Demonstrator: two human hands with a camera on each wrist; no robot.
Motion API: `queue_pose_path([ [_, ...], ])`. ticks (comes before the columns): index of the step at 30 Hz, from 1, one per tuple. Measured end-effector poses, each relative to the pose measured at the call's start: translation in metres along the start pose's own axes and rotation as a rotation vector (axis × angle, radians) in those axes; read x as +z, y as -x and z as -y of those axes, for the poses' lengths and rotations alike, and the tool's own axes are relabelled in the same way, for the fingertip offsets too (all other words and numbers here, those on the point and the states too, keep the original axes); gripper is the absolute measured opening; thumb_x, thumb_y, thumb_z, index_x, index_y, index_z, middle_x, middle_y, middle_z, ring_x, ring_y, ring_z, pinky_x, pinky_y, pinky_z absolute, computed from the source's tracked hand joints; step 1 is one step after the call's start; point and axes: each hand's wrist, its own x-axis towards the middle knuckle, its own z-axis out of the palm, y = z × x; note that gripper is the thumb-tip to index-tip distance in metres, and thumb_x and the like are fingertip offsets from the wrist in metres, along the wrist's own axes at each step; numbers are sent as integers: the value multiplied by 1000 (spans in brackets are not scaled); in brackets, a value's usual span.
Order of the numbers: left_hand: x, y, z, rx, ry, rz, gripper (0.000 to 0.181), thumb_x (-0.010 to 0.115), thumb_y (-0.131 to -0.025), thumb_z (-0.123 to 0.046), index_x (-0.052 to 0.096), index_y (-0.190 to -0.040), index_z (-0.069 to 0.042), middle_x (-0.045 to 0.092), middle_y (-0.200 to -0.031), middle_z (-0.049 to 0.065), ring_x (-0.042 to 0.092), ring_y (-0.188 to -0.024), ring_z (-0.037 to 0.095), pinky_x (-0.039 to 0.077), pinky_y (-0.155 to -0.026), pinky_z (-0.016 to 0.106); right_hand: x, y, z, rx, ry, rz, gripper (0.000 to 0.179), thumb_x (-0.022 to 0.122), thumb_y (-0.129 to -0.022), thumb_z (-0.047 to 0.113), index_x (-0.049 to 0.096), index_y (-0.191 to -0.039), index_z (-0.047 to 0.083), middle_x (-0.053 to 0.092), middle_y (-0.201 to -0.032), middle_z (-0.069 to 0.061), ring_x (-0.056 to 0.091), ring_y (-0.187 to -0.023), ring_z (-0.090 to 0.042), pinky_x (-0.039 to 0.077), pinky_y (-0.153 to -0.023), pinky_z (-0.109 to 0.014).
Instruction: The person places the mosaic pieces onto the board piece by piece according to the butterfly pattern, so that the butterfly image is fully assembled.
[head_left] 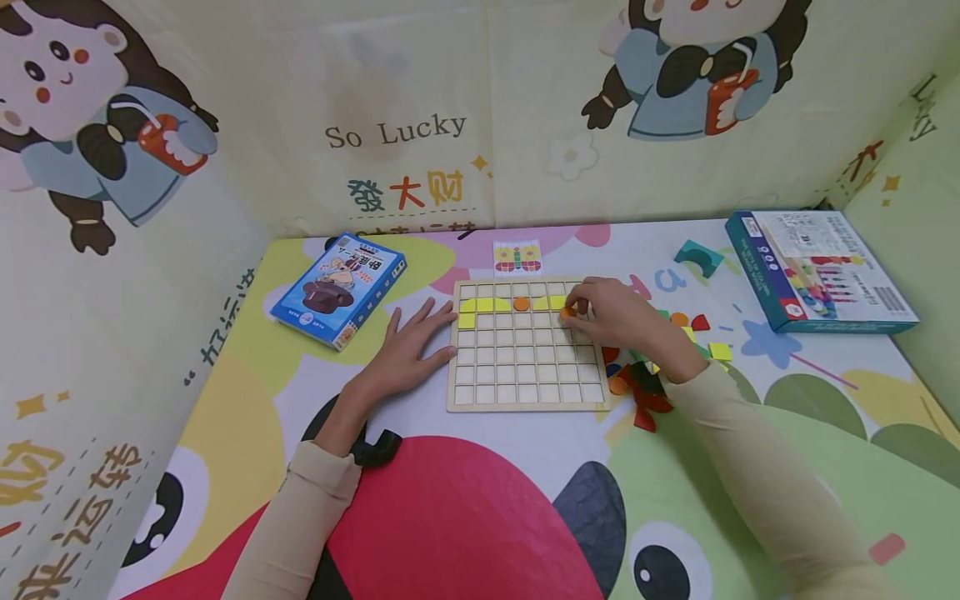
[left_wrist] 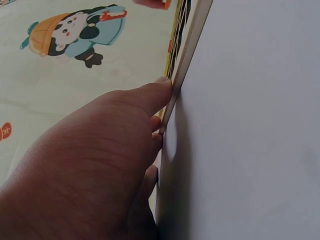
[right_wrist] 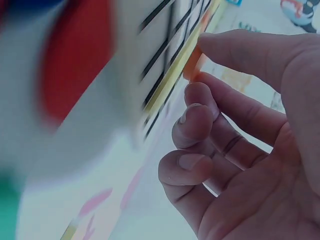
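Observation:
A wooden grid board (head_left: 527, 410) lies on the table, with yellow pieces (head_left: 485, 305) and an orange round piece (head_left: 521, 304) in its upper cells. My left hand (head_left: 411, 350) rests with spread fingers against the board's left edge; in the left wrist view the thumb touches that edge. At the board's upper right, my right hand (head_left: 618, 312) pinches another orange round piece (right_wrist: 192, 64) between thumb and index finger, its other fingers curled. Above the board lies a small pattern card (head_left: 517, 257) with a butterfly-like picture.
Loose coloured pieces (head_left: 651, 398) lie in a heap right of the board, partly under my right forearm. A blue box (head_left: 339, 290) stands at the left, a larger teal box (head_left: 823, 271) at the right. A teal arch block (head_left: 699, 258) and a black arch block (head_left: 377, 450) lie on the table.

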Motion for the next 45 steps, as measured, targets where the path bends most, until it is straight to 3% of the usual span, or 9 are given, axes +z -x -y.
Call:
queue_pose_path([
  [8,1,0,0,12,2,-4,66,60,-105,-46,42,-163,-24,30,-177,-4,9,-170,26,-11,-133,65,16,-26,38,-135,-13,-2,26,78,-97,26,76,-113,6,71,-101,-10,62,-93,-25,58,-88,-41],
  [19,0,0,0,24,5,-7,66,61,-104,-46,43,-163,-23,31,-177,-2,9,-169,29,-11,-132,67,32,-52,72,-177,-6,35,27,74,-100,27,75,-120,8,73,-103,-7,64,-93,-23,58,-88,-38],
  [30,-1,-1,0,17,3,0,66,61,-104,-46,43,-163,-24,29,-177,-4,8,-170,26,-11,-133,66,43,-62,81,-208,16,47,26,74,-100,24,78,-123,11,71,-103,-6,63,-91,-20,59,-85,-35],
  [45,0,-1,1,23,-2,-3,66,62,-104,-46,43,-163,-24,30,-177,-3,9,-170,28,-10,-132,67,43,-60,80,-207,14,51,28,72,-101,24,78,-124,10,76,-113,-7,65,-97,-21,60,-89,-35],
])
